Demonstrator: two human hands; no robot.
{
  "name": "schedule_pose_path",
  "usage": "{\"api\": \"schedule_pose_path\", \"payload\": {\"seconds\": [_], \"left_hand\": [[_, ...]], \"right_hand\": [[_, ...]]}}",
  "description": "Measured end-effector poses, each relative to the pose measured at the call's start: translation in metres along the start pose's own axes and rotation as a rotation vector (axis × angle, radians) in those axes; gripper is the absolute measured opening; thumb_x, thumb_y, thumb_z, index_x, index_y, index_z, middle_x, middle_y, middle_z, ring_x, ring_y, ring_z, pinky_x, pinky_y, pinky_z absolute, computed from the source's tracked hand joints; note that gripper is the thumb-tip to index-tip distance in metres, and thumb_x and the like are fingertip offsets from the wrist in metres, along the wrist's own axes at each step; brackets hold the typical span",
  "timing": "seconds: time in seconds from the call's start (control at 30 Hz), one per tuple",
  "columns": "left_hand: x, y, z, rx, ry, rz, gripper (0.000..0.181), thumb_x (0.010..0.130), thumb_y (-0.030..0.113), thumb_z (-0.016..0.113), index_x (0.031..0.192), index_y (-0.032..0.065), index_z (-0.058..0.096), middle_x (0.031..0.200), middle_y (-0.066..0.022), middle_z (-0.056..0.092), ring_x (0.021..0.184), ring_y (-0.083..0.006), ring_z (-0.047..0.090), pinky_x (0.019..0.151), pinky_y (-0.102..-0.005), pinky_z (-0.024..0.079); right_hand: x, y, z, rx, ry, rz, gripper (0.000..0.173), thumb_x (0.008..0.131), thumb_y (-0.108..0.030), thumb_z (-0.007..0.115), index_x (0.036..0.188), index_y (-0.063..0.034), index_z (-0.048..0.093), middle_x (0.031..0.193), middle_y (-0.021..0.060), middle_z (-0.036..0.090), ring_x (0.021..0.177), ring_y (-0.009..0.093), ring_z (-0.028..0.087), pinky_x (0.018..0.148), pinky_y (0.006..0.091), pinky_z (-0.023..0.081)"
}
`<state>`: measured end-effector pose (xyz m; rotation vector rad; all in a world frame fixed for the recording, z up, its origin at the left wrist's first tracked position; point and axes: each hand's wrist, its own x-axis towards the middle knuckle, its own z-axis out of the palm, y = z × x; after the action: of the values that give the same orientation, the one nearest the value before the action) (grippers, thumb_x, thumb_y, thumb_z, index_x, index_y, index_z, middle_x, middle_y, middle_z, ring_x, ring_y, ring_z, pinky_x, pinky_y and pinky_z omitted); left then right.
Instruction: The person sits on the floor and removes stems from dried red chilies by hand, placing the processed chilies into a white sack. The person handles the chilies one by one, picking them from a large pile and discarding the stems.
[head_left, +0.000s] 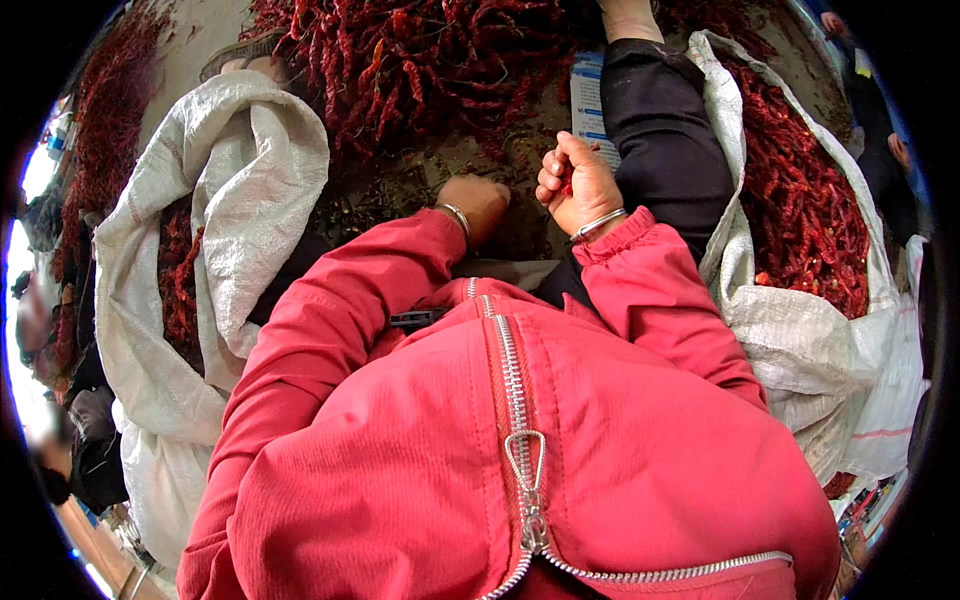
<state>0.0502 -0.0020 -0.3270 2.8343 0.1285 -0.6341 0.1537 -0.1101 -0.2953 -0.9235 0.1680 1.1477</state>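
My right hand (581, 184) is curled, palm side up, around a dried red chili pepper (568, 182), of which small red parts show between the fingers. To its left, my left hand (478, 204) is bent with its back to the camera; its fingertips are hidden, so what it holds cannot be told. Beyond both hands lies a heap of dried red chili peppers (420, 75) on the floor. Loose stems and bits (382, 187) are scattered beside my left hand.
An open white woven sack (810, 337) of chilies stands at the right, another white woven sack (259, 172) with chilies at the left. My dark-trousered leg (660, 127) extends beside a printed sheet (589, 97). More chilies (112, 112) lie far left. Other people are partly visible at the right edge.
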Motion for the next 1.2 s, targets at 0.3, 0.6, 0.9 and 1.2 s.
{"api": "schedule_pose_path", "payload": {"seconds": [0.3, 0.6, 0.9, 1.2], "left_hand": [[-0.017, -0.046, 0.004, -0.67, 0.182, -0.156, 0.015, 0.063, 0.014, 0.051, 0.069, 0.0003, 0.051, 0.066, -0.0139, 0.053, 0.061, -0.0252, 0.052, 0.056, -0.0317, 0.041], [-0.022, -0.051, -0.011, -0.825, -0.007, -0.101, 0.015, 0.065, 0.016, 0.055, 0.07, 0.0019, 0.05, 0.065, -0.0083, 0.052, 0.063, -0.0194, 0.05, 0.058, -0.0286, 0.04], [0.014, 0.002, -0.006, -0.022, 0.064, 0.124, 0.014, 0.064, 0.018, 0.052, 0.073, 0.0072, 0.055, 0.075, -0.0115, 0.054, 0.072, -0.0279, 0.052, 0.064, -0.0347, 0.043], [0.005, 0.003, -0.021, -0.196, -0.063, -0.001, 0.015, 0.068, 0.017, 0.049, 0.07, 0.003, 0.055, 0.07, -0.0123, 0.055, 0.066, -0.0269, 0.053, 0.058, -0.034, 0.043]], "right_hand": [[-0.002, -0.003, 0.002, 0.008, 0.006, -0.021, 0.027, 0.074, -0.025, 0.05, 0.054, -0.014, 0.037, 0.051, -0.0024, 0.037, 0.045, 0.009, 0.033, 0.046, 0.0237, 0.028], [-0.003, -0.005, 0.009, 0.132, 0.081, 0.038, 0.024, 0.073, -0.024, 0.052, 0.056, -0.0154, 0.037, 0.049, -0.0024, 0.038, 0.04, 0.009, 0.034, 0.04, 0.0239, 0.029], [-0.007, -0.007, 0.013, 0.071, 0.084, 0.047, 0.025, 0.074, -0.025, 0.051, 0.055, -0.0139, 0.038, 0.051, -0.0025, 0.037, 0.045, 0.009, 0.034, 0.046, 0.0234, 0.029], [-0.005, -0.005, 0.014, 0.044, 0.092, 0.053, 0.024, 0.074, -0.024, 0.049, 0.056, -0.0152, 0.037, 0.051, -0.0026, 0.037, 0.044, 0.009, 0.034, 0.045, 0.0237, 0.028]]}}
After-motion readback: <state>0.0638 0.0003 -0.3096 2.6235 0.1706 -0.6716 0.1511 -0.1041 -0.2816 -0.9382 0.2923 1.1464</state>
